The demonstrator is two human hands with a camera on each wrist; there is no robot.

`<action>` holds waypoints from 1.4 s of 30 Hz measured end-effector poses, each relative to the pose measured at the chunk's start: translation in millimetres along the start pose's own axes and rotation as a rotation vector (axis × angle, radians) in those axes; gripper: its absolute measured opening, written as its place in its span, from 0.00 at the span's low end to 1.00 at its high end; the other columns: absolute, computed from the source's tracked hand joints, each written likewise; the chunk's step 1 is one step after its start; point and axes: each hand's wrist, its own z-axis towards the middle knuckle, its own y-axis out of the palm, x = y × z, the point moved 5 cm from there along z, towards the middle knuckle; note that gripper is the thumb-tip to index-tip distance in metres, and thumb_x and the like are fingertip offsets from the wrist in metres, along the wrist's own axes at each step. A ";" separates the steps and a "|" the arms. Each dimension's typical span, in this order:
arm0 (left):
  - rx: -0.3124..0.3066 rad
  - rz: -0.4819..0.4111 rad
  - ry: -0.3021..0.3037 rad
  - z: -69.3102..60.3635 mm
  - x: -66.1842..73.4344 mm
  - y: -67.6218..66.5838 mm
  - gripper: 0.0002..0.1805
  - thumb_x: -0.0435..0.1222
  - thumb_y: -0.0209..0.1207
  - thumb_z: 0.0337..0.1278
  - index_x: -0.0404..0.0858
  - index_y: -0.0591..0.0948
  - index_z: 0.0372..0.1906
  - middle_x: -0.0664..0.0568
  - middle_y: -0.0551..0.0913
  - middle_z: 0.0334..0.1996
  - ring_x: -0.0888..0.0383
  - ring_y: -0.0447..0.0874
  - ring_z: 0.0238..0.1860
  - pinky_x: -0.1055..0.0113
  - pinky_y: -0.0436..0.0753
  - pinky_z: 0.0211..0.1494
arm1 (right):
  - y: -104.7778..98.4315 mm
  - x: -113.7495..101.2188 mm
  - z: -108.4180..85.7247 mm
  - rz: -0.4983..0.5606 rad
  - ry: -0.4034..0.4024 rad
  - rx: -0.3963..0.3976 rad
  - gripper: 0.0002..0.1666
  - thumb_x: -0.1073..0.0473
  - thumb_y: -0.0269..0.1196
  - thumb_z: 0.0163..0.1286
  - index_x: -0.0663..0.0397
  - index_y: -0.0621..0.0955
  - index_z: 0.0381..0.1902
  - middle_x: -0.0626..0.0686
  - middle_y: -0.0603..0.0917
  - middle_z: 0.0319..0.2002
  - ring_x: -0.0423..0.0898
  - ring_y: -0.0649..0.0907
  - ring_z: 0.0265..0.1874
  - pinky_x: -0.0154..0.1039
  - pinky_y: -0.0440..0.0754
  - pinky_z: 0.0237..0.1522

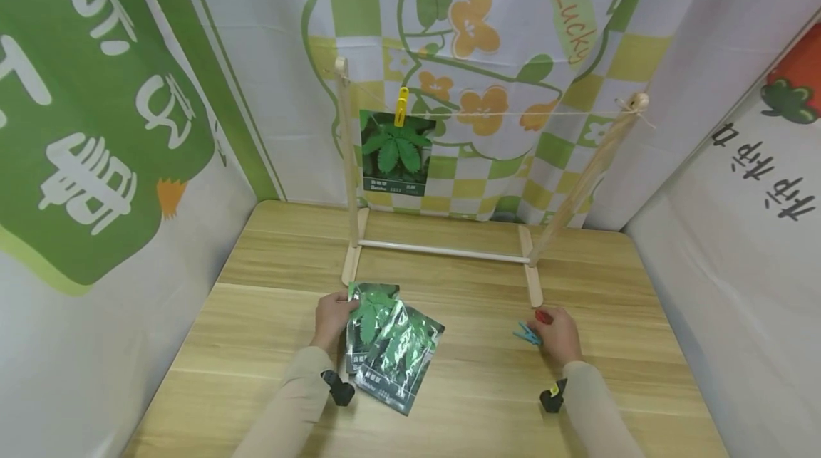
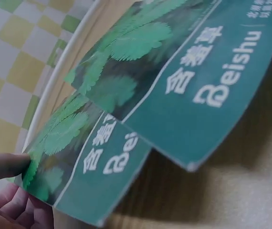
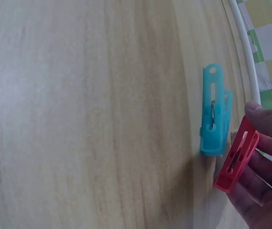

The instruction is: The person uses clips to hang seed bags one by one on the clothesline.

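My left hand pinches the edge of a green seed packet between thumb and fingers. A second seed packet overlaps it on the right; both show leaf pictures and white lettering in the left wrist view. At the right, my right hand holds a red clothespin between thumb and fingers. Close beside it on the table lies a blue clothespin. Behind both hands, another leaf packet hangs from a string, clipped by a yellow clothespin.
A wooden frame stands at the back of the table, with a left post, a right post and a white crossbar low between them. Its right foot ends just beyond my right hand. Printed curtains surround the table.
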 end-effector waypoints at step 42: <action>0.012 -0.127 -0.075 -3.8 19.9 -41.1 0.23 0.41 0.57 0.66 0.29 0.75 0.58 0.32 0.79 0.57 0.40 0.76 0.57 0.48 0.75 0.63 | -24.2 -29.4 0.4 0.173 -0.066 0.066 0.22 0.62 0.65 0.67 0.70 0.78 0.55 0.67 0.83 0.47 0.56 0.83 0.45 0.26 0.82 0.35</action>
